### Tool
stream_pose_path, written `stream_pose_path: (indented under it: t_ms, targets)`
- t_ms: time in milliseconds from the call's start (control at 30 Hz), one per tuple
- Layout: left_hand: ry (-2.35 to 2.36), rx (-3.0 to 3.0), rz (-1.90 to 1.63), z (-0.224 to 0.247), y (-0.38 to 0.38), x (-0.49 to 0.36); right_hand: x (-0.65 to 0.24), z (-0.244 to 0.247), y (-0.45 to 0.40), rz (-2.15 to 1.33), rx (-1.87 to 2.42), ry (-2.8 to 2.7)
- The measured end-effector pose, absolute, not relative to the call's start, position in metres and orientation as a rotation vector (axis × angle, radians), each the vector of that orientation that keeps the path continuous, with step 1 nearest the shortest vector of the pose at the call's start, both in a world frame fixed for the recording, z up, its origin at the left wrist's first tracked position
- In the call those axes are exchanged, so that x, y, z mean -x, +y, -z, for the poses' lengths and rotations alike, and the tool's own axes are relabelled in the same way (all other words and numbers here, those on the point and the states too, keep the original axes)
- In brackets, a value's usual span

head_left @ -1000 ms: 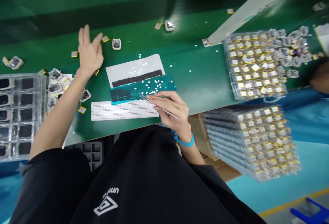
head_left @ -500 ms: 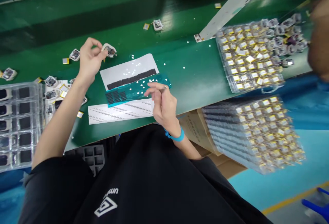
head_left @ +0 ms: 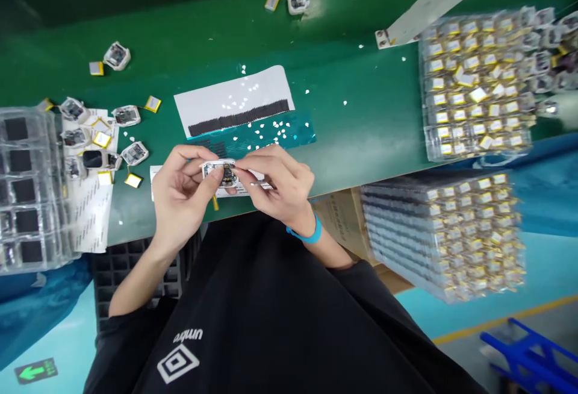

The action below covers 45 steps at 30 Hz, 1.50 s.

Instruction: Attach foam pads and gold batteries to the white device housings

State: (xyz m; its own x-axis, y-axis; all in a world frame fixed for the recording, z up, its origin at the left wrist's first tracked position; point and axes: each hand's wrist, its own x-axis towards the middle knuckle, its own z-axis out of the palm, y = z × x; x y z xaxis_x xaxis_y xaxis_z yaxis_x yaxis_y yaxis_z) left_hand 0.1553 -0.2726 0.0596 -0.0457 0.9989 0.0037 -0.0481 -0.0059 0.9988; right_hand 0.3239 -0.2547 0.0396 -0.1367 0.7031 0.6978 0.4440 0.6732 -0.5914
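My left hand (head_left: 185, 186) holds a small white electronic housing (head_left: 208, 168) with a bare circuit board facing up, the thumb pressed on its inside. A yellow-edged battery (head_left: 215, 203) hangs below it. My right hand (head_left: 280, 183) is closed in a pinch at the housing's right edge; what its fingertips hold is too small to make out. A thin metallic piece shows under the right fingers. Behind my hands lie a teal sheet (head_left: 295, 135) dotted with white bits and a white sheet (head_left: 271, 84) with a row of black strips (head_left: 239, 118).
Open housings (head_left: 126, 115) with batteries (head_left: 133, 180) lie at left beside a clear tray (head_left: 34, 186) with black squares. Another housing (head_left: 297, 0) sits further back. Filled trays (head_left: 474, 84) are at right, with a tray stack (head_left: 406, 231) below. A white post (head_left: 428, 8) stands on the table.
My left hand has brought the housing from the back left down in front of me. My right hand has moved left from the teal sheet and closed at the housing. The view has shifted.
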Motion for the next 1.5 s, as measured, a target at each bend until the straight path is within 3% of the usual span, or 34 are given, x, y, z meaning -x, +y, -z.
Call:
stream_pose_path:
  t_ms: [467,800,1033,1200,1500]
  targets:
    - [1.514,-1.474,-1.329,-0.089,-0.297,-0.164,-0.337,-0.058,-0.261,0.125,0.812,-2.171]
    - [1.514,-1.987,-1.180,-0.081,-0.285,-0.153,-0.334,-0.051,-0.251,-0.652,0.847,-1.871]
    - [1.510,-2.035,-1.224,-0.078,-0.284,-0.157,-0.341,-0.063,-0.252,-1.069,1.020,-1.738]
    - [1.465,-2.075,-1.248,-0.075,-0.282,-0.157,-0.343,-0.060,-0.247,-1.063,1.030,-1.763]
    - [1.557,-2.044,-1.206,-0.075,-0.281,-0.161,-0.354,-0.054,-0.237,-0.673,0.974,-2.020]
